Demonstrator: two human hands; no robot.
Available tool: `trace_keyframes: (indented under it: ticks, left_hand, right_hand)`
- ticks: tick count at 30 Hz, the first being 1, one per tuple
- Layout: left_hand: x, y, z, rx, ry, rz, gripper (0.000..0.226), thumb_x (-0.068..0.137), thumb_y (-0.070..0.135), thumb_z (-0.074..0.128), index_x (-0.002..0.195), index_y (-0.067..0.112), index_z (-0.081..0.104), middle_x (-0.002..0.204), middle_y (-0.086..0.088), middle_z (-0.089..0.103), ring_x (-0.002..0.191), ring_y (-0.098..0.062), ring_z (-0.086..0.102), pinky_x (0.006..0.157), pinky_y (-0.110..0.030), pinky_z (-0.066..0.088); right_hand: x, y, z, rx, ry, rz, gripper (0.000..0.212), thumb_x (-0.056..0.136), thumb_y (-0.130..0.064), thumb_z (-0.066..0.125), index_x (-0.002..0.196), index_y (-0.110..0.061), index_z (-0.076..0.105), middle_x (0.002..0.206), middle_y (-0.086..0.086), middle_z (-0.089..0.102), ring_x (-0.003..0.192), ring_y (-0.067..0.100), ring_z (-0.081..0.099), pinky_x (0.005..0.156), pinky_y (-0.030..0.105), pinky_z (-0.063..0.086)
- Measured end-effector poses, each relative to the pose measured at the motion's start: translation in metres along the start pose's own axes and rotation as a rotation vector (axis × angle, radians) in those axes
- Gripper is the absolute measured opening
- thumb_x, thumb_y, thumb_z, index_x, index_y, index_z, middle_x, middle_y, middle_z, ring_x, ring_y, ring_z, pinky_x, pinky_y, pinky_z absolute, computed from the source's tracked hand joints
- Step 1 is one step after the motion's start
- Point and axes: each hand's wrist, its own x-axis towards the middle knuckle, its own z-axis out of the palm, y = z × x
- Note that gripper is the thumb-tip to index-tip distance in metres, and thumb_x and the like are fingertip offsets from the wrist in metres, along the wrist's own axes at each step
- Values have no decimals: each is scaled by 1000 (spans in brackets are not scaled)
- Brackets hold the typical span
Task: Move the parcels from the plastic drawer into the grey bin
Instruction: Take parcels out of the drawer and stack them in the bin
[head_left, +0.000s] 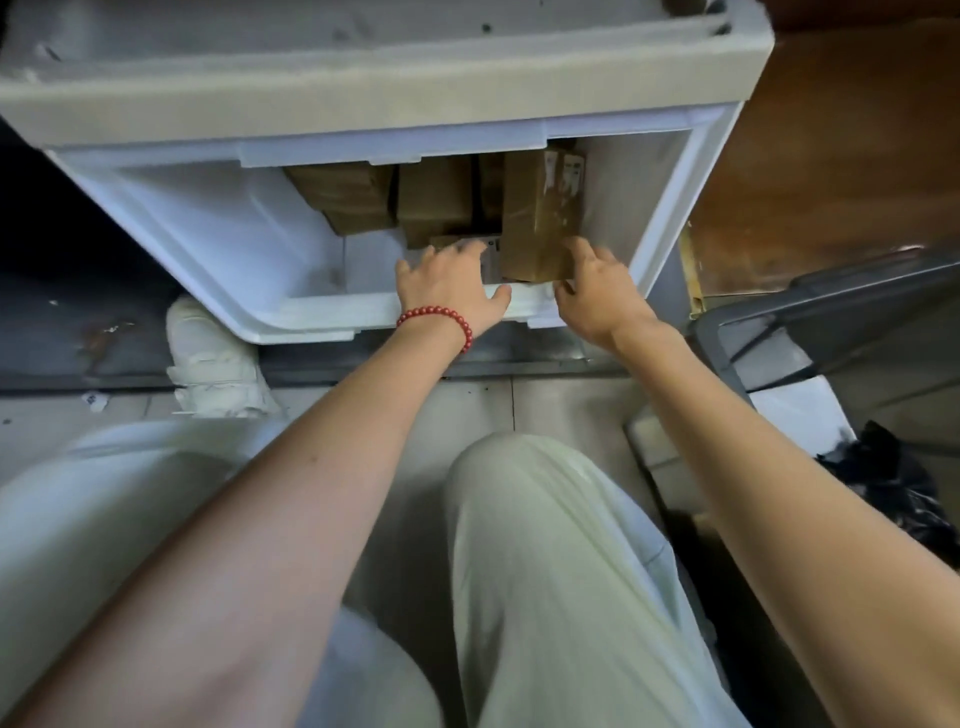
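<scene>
Both hands are reaching into the pulled-out white plastic drawer (311, 317). The right hand (597, 291) is gripping the near end of a taped brown parcel (540, 218), thumb underneath. The left hand (449, 283) is lying spread and relaxed over a small flat parcel (491, 253). More brown parcels (343, 197) are sitting further back in the drawer, and the grey bin (831, 306) is sitting off to the right.

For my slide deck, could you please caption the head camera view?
Right hand grips a brown parcel in the open plastic drawer; left hand reaches alongside, grey bin nearby.
</scene>
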Motion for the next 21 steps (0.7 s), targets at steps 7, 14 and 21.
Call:
trace_keyframes:
  ticks: [7,14,21]
  left_hand:
    - [54,21,22,-95,-69,-45,66,81,70,50,128,23,50,119,-8,61,113,-29,56,95,-39,38]
    - [74,21,33,-459,-69,-157,73,69,64,71,122,16,53,112,-5,64,102,-25,62,85,-35,53]
    - [51,-29,5,-318,92,-67,67,72,37,77,127,18,43,130,-9,42,109,-29,51,76,-31,39]
  right_hand:
    - [40,13,13,60,-9,19,56,94,-3,43,148,-9,28,143,20,38,127,38,42,108,37,31]
    - [55,10,13,150,-15,32,60,92,-1,42,149,-10,25,143,21,36,122,38,46,99,27,32]
    - [44,0,8,355,-8,91,58,102,-22,40,153,-14,13,141,19,45,126,36,46,100,31,35]
